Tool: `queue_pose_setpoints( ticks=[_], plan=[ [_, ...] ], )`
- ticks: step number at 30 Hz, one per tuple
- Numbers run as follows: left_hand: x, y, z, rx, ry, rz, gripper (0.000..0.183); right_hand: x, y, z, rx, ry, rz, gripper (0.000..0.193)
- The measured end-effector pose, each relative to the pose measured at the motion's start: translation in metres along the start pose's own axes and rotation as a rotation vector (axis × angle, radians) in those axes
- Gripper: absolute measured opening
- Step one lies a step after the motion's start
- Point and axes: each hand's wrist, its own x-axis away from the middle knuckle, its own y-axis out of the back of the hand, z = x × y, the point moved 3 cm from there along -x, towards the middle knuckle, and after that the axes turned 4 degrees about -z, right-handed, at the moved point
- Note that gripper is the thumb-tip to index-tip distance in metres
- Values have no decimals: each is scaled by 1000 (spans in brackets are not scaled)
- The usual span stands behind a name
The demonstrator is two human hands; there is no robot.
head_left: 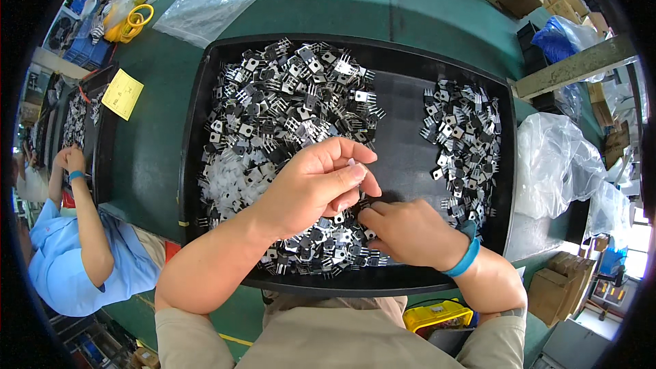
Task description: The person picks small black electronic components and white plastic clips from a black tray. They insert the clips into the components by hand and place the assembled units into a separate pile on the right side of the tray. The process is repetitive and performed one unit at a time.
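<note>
My two hands meet over a black tray of small electronic parts.

My left hand (311,188) hovers above the big heap of small black three-legged components with silver metal tabs (287,106), its fingers (352,171) curled narrow with thumb and fingertips pinched together on something too small to tell. My right hand (410,232), with a blue wristband (467,257), rests low on the parts near the front rim, its fingers bent down onto a component; whether they grip it I cannot tell. The wide shallow black plastic tray (403,157) sits on the green desk (147,157). A smaller pile of the same components (465,140) lies at the tray's right side, well apart from the heap. A patch of whitish translucent pieces (229,181) lies just left of my left wrist. A yellow paper note (122,93) lies on the desk left of the tray.
</note>
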Motion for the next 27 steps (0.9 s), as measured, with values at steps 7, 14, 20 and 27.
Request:
queue_pose_setpoints(
  ticks=[7, 14, 20, 27],
  plan=[
    [-2, 2, 0, 71, 43, 17, 17, 1, 7, 0, -112, 61, -160, 19],
    [-1, -2, -1, -67, -11, -34, 18, 8, 44, -2, -585, 26, -554, 26],
    [1, -5, 0, -199, -22, 39, 18, 10, 45, -5, -498, 28, -749, 26],
    [3, -11, -4, -166, 18, 36, 19, 10, 45, -2, -364, -15, -839, 25]
  ],
)
